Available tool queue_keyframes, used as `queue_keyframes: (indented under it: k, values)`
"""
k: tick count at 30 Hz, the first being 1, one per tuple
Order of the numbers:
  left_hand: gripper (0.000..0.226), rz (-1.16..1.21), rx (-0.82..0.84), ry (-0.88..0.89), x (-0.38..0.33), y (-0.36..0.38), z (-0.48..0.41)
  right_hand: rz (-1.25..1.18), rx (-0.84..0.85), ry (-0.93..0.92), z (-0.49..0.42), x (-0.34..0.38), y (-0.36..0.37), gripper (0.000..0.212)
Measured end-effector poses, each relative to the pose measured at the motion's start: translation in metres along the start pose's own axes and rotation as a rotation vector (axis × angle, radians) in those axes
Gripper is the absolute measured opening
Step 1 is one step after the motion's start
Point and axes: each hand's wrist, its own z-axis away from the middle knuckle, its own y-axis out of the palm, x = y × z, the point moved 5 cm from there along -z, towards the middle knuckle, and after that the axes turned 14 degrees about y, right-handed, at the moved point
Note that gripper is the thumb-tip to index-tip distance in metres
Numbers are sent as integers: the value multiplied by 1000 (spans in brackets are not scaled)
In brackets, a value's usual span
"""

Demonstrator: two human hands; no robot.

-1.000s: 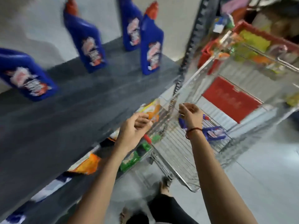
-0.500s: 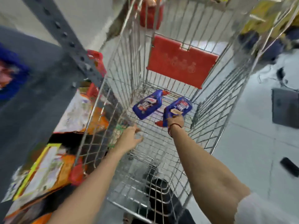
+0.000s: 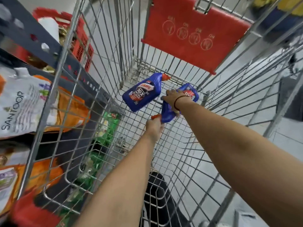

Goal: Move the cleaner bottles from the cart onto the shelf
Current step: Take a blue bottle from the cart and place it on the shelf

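Two blue cleaner bottles with red caps lie on the floor of the wire cart (image 3: 105, 158). One bottle (image 3: 141, 93) lies free at the far end, label up, cap pointing away. The other bottle (image 3: 188, 94) lies to its right, cap toward me. My right hand (image 3: 172, 97) lies over the middle of that second bottle and grips it. My left hand (image 3: 154, 127) is closed around the same bottle's red cap end. The shelf (image 3: 54, 53) stands to the left of the cart; only its dark upright and lower level show.
A red plastic flap (image 3: 193, 35) hangs at the cart's far end. Soap packs (image 3: 21, 102) and green packets (image 3: 108, 126) fill the lower shelf behind the cart's left wall. A red crate (image 3: 82, 46) sits beyond the shelf. Grey floor lies to the right.
My view dropped from the upper shelf down into the cart. Both hands reached deeper in; the right hand closed over the right bottle and the left hand took its cap end.
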Motion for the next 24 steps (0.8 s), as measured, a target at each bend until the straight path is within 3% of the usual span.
queue_keyframes:
  k: [3,5,8,13,16,19,24]
  values:
    - [7,128,-56,48,1,-1,-11,171,-117,-54,0,12,0,44]
    - [12,25,-127,107,7,-14,-14,218,-67,-82,4,20,2,38]
    - [15,-184,-104,233,0,-31,-4,236,-30,-103,18,27,1,29]
    - [30,-464,-54,509,-55,-63,38,-32,-89,-83,59,33,-30,29]
    - [13,-450,7,522,-75,-81,71,-293,-147,-71,92,38,-61,33]
    - [42,-599,106,582,-82,-94,107,-468,-228,-55,135,45,-98,35]
    - [56,-416,115,741,-107,-124,191,-529,-352,-166,233,78,-169,46]
